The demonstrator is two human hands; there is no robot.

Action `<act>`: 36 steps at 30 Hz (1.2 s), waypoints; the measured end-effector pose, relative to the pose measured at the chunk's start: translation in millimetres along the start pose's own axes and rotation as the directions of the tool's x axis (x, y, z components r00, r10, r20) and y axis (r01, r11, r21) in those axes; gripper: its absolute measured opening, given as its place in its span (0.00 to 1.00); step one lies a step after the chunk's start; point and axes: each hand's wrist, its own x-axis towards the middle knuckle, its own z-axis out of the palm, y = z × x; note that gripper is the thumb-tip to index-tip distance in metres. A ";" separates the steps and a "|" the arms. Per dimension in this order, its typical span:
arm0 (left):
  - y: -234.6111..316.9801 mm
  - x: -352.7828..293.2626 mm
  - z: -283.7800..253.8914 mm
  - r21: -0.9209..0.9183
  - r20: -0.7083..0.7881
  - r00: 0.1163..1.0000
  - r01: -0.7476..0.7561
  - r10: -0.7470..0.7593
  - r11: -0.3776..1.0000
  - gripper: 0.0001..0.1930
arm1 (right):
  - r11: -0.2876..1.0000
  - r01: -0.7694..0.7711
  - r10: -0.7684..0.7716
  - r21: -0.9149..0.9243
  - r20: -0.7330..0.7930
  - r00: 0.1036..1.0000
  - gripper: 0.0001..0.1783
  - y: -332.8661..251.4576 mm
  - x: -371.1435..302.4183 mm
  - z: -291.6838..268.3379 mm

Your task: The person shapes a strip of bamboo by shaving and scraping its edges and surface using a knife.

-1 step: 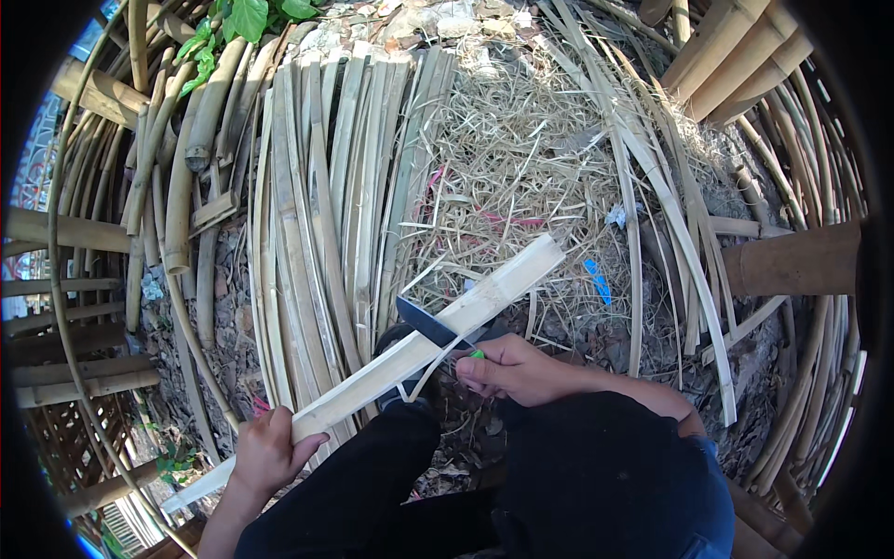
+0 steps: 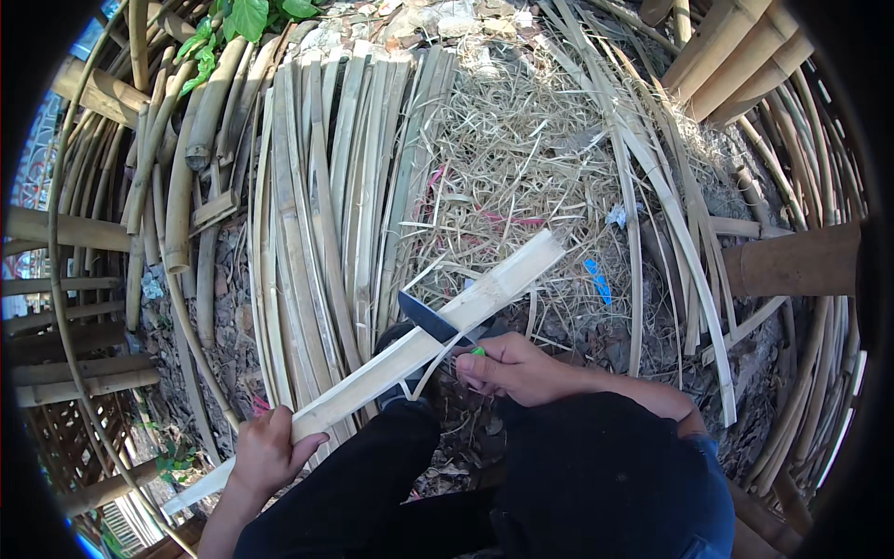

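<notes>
A long pale split bamboo strip (image 2: 372, 380) slants from the lower left up to the middle, across in front of my legs. My left hand (image 2: 264, 454) is closed round it near its lower end. In my right hand (image 2: 507, 369) is a knife with a green handle (image 2: 479, 351), of which only a bit shows. The dark knife blade (image 2: 426, 318) lies crosswise over the strip's upper half, touching it. A thin sliver (image 2: 430, 374) hangs from the strip below the blade, close to my right fingers.
Several split bamboo strips (image 2: 312, 205) lie side by side ahead on the left. Curly shavings (image 2: 517, 158) cover the ground beyond the blade, with a blue scrap (image 2: 598, 281) among them. More long strips (image 2: 666, 186) lie on the right. Bamboo poles (image 2: 200, 121) stand around both sides.
The knife blade has shifted very slightly up and away. Both hands and the strip look otherwise the same.
</notes>
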 end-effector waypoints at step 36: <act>11.4 41.4 45.5 -0.267 -0.103 0.956 0.240 -0.275 0.933 0.19 | 0.950 0.298 -0.169 0.091 -0.655 0.737 0.19 1.9 -25.9 -50.9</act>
